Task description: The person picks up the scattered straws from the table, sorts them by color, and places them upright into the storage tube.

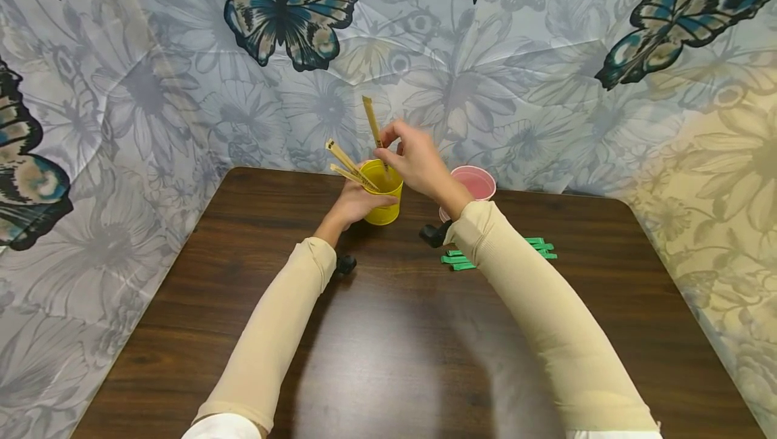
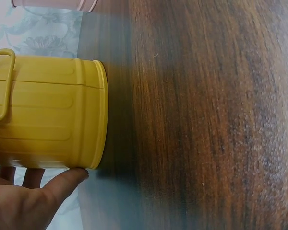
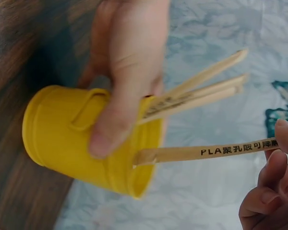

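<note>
Faces a pale cloth (image 1: 498, 88) printed with flowers and butterflies, across a dark wooden table (image 1: 255, 257). Stretches 2 arms in cream sleeves (image 1: 558, 331) forward over the tabletop, meeting near the far edge, with a black device (image 1: 346, 264) at each wrist. Has a yellow bucket (image 1: 384, 215) there, directly between the left hand (image 1: 355, 203) and the right hand (image 1: 417, 158). Grips the bucket with the left hand from its left side, thumb laid across the near wall. Holds the right hand just above the mouth, coming in from the right, thumb and fingers closed in a pinch on 1 paper-wrapped stick (image 1: 371, 119) marked "PLA", steeply upright, lower end at the mouth. Shows also a pink bucket (image 1: 476, 184) just beyond the right wrist, several green sticks (image 1: 458, 261) partly hidden by the right forearm, and 3 more wrapped sticks (image 3: 201, 76) leaning out of the yellow bucket beside the left hand.
</note>
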The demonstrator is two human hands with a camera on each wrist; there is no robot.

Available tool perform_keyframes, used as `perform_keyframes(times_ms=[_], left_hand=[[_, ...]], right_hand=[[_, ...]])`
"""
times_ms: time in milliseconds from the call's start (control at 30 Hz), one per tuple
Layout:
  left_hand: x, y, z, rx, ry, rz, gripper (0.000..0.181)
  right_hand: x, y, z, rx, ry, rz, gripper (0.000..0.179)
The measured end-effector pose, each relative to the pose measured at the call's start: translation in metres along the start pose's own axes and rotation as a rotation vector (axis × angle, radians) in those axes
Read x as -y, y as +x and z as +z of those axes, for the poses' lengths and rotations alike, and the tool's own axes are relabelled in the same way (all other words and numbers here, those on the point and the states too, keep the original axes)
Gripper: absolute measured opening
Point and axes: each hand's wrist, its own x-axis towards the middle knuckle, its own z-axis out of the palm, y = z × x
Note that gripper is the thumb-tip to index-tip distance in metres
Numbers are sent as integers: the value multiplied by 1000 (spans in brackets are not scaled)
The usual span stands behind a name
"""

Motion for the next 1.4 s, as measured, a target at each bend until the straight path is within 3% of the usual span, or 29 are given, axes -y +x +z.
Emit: perform_keyframes(times_ms=[133, 333, 633, 833, 1000, 1200, 1400], left_hand=[[8, 5, 2, 5, 8, 25, 75], [-10, -4, 3, 44, 0, -4, 71], [-16, -6, 8, 35, 43, -56, 69], [2, 2, 7, 14, 1, -12, 76], [15, 3, 5, -42, 55, 32, 75], [14, 0, 9, -73, 109, 26, 68], [16, -2, 11, -106, 161, 10, 73]], right_hand=[[-12, 2, 14, 10, -20, 29, 21], [-21, -2, 25, 47, -16, 92, 23], [-28, -9, 21, 20, 3, 122, 26], [-30, -19, 14, 60, -21, 122, 28], [-30, -35, 5, 93, -35, 130, 30], [-37, -68, -11, 113, -24, 115, 30], [-48, -103, -25, 173, -51, 128, 33]])
